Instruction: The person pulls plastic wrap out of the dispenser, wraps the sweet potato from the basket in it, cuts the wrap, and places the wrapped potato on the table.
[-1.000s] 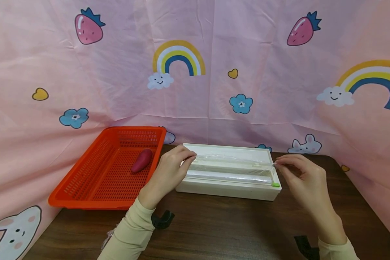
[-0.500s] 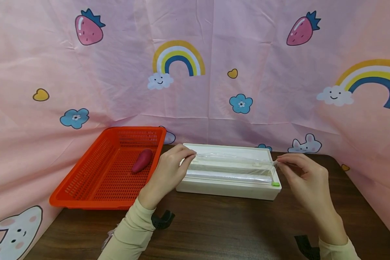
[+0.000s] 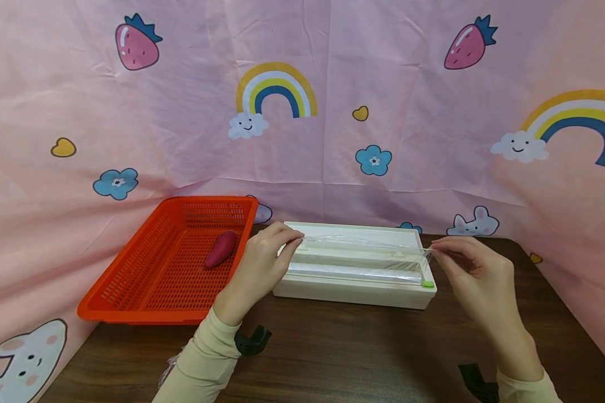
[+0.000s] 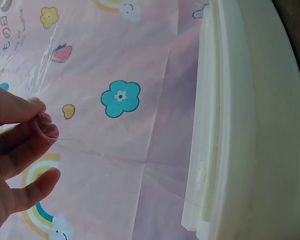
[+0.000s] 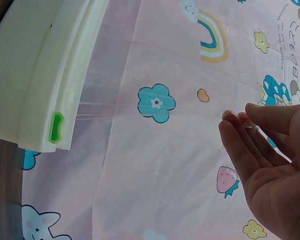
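A sheet of clear plastic wrap stretches up from a long white wrap dispenser on the table. My left hand pinches the sheet's left corner between thumb and fingertips; in the left wrist view that hand shows a thin film edge at the fingertips. On the other side my right hand pinches the right corner, and in the right wrist view a crumpled bit of film sits at that hand's fingertips. A green slider sits at the dispenser's right end.
To the left stands an orange-red plastic basket with a purple-skinned sweet potato in it. Some crumpled clear film lies near the left sleeve. A patterned pink cloth hangs behind the dark wooden table.
My right hand has shifted slightly to the right and up, with the film corner still pinched. The left hand stays almost where it was.
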`<state>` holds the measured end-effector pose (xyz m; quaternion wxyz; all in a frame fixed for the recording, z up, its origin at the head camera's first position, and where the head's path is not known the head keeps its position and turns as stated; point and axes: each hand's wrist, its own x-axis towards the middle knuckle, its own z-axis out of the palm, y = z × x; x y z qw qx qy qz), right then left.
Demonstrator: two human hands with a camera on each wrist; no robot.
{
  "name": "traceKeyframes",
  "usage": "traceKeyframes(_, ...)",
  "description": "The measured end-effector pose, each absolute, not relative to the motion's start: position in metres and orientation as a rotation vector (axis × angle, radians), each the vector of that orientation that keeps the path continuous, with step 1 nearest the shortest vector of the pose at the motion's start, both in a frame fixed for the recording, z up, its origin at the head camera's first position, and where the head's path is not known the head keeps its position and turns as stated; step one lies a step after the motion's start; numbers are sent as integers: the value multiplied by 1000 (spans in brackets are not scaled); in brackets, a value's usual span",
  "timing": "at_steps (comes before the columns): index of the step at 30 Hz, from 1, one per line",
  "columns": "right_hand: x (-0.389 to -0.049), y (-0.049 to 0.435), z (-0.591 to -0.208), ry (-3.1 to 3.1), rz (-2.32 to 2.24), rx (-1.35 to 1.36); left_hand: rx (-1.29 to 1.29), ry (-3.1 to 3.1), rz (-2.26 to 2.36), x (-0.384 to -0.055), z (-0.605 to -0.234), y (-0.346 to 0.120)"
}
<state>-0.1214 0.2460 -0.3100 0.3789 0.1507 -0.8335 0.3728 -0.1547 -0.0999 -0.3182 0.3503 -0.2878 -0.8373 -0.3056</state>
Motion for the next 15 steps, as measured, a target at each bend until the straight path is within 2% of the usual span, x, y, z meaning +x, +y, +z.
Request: traceKeyframes(15,-116,245,-306,-2091,1001,420,-767,-2124,-767,-150,-314,-102)
